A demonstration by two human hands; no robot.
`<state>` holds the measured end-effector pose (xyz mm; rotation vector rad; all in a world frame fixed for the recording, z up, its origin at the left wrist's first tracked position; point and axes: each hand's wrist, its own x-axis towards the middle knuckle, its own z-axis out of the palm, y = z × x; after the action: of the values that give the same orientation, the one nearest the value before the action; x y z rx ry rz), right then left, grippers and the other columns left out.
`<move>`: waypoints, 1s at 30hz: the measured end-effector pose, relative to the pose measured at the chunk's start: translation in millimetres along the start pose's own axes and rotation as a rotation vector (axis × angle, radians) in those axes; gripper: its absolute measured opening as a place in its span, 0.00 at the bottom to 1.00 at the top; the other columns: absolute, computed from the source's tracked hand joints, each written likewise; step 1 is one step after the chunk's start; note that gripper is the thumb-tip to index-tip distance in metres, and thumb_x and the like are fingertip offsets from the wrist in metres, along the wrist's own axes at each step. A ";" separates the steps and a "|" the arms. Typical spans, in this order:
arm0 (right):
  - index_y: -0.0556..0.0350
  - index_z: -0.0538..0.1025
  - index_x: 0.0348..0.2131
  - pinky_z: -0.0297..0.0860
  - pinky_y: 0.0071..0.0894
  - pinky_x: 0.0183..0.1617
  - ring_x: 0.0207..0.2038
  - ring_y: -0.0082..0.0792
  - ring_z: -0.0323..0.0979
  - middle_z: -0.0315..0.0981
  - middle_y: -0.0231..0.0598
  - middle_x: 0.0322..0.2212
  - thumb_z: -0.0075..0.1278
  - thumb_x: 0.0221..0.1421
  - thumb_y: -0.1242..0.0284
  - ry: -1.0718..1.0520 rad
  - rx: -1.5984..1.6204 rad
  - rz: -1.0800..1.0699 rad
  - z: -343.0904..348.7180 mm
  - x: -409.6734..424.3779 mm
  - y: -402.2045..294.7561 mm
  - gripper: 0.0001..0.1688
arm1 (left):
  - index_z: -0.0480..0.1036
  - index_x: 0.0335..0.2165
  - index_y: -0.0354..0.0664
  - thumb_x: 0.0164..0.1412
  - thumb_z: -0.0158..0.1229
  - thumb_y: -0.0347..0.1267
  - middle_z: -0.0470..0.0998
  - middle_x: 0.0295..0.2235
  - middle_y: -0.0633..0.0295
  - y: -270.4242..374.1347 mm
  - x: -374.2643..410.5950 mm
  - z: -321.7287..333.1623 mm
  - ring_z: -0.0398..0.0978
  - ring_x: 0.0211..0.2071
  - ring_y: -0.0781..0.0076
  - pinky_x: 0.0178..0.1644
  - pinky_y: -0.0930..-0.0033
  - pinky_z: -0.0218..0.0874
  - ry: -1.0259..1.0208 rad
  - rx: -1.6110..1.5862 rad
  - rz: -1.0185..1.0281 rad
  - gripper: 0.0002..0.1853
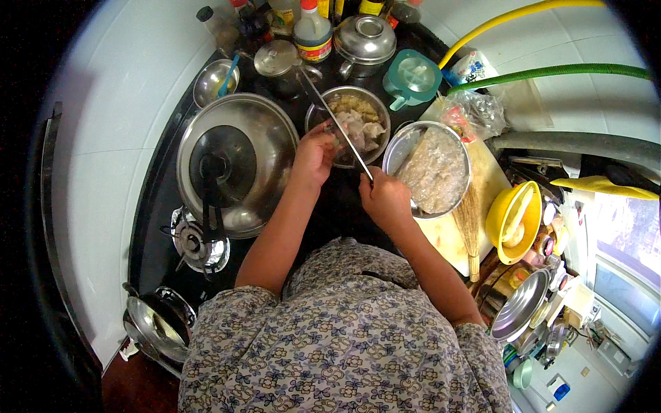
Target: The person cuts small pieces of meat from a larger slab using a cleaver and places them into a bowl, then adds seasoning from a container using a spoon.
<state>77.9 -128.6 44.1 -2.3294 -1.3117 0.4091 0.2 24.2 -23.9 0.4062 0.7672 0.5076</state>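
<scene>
My right hand (384, 199) grips the dark handle of a long, straight tool (338, 124), seen nearly edge-on, possibly a knife. The tool slants away to the upper left, across a round metal bowl (311, 116). Pale pieces of food, perhaps meat (356, 126), lie in that bowl beside a yellowish, finely chopped food (351, 105). At the bowl's left rim is my left hand (316, 155), its blurred fingertips reaching over the pale pieces; whether they hold anything cannot be told. Just right of my right hand stands a metal basin (392, 147) of pale, lumpy paste (431, 168).
A large lidded wok (273, 134) sits on the left, behind a gas burner (193, 242). Along the back are a small pot (276, 59), a domed lid (365, 38), bottles (312, 31) and a green container (413, 77). A cutting board (439, 240), whisk brush (469, 227) and yellow basket (490, 222) stand right.
</scene>
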 end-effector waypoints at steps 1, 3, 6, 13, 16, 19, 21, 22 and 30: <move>0.56 0.72 0.27 0.68 0.43 0.21 0.18 0.47 0.72 0.71 0.47 0.16 0.47 0.51 0.67 0.002 0.010 0.001 1.0 -0.3 0.4 0.10 | 0.67 0.43 0.30 0.47 0.49 0.20 0.74 0.41 0.48 0.2 1.8 -1.6 0.74 0.42 0.59 0.46 0.66 0.66 0.001 0.019 -0.009 0.20; 0.55 0.72 0.28 0.68 0.43 0.21 0.18 0.47 0.71 0.71 0.48 0.16 0.47 0.51 0.67 0.041 0.028 -0.008 1.2 0.2 0.0 0.10 | 0.67 0.43 0.30 0.46 0.49 0.18 0.74 0.40 0.49 1.1 1.7 -1.7 0.75 0.41 0.59 0.44 0.67 0.68 0.006 0.055 0.000 0.21; 0.55 0.72 0.29 0.68 0.44 0.22 0.19 0.48 0.71 0.72 0.48 0.17 0.47 0.51 0.68 0.070 0.057 -0.008 1.3 2.2 1.3 0.09 | 0.67 0.42 0.31 0.44 0.50 0.16 0.75 0.37 0.50 3.6 -1.5 5.1 0.76 0.37 0.60 0.39 0.68 0.69 0.030 0.120 0.049 0.21; 0.53 0.73 0.31 0.68 0.47 0.25 0.21 0.49 0.72 0.73 0.48 0.19 0.46 0.52 0.67 0.025 0.042 0.059 -7.0 6.8 0.8 0.09 | 0.67 0.38 0.33 0.43 0.52 0.17 0.75 0.32 0.55 -0.2 6.7 0.8 0.76 0.31 0.65 0.34 0.68 0.72 0.207 0.158 0.073 0.18; 0.53 0.73 0.32 0.69 0.47 0.25 0.22 0.50 0.72 0.73 0.48 0.19 0.46 0.52 0.67 0.017 0.046 0.058 -9.9 6.9 -0.5 0.10 | 0.68 0.38 0.33 0.43 0.53 0.17 0.75 0.31 0.56 -0.4 5.0 2.3 0.76 0.30 0.67 0.36 0.68 0.72 0.232 0.151 0.059 0.18; 0.53 0.73 0.32 0.69 0.47 0.25 0.22 0.50 0.72 0.73 0.48 0.19 0.47 0.51 0.67 0.005 0.011 0.063 -7.8 6.8 -0.5 0.10 | 0.69 0.35 0.35 0.43 0.55 0.19 0.75 0.31 0.58 -0.5 2.6 2.1 0.75 0.30 0.68 0.34 0.72 0.71 0.228 0.133 0.046 0.15; 0.53 0.73 0.31 0.69 0.46 0.25 0.21 0.49 0.72 0.73 0.48 0.19 0.47 0.51 0.67 0.005 0.015 0.054 -6.6 6.5 -0.9 0.10 | 0.69 0.34 0.35 0.44 0.56 0.20 0.75 0.31 0.59 -0.9 2.6 1.6 0.75 0.30 0.68 0.33 0.73 0.70 0.218 0.120 0.044 0.14; 0.53 0.73 0.31 0.69 0.46 0.24 0.21 0.49 0.72 0.73 0.48 0.19 0.47 0.51 0.67 0.004 0.017 0.049 -5.8 6.3 -1.0 0.09 | 0.69 0.34 0.35 0.44 0.56 0.20 0.75 0.30 0.59 -1.6 3.5 1.9 0.75 0.30 0.68 0.34 0.73 0.70 0.215 0.116 0.046 0.14; 0.53 0.72 0.31 0.68 0.48 0.24 0.20 0.51 0.72 0.72 0.49 0.18 0.46 0.51 0.67 0.017 0.059 0.063 -2.6 5.8 1.3 0.09 | 0.69 0.36 0.36 0.46 0.58 0.23 0.75 0.31 0.60 2.2 0.6 3.6 0.75 0.30 0.69 0.37 0.68 0.70 0.173 0.074 0.048 0.14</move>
<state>83.1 -124.7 45.5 -2.3245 -1.2046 0.4408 2.6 25.8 -20.7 0.4539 0.9469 0.5657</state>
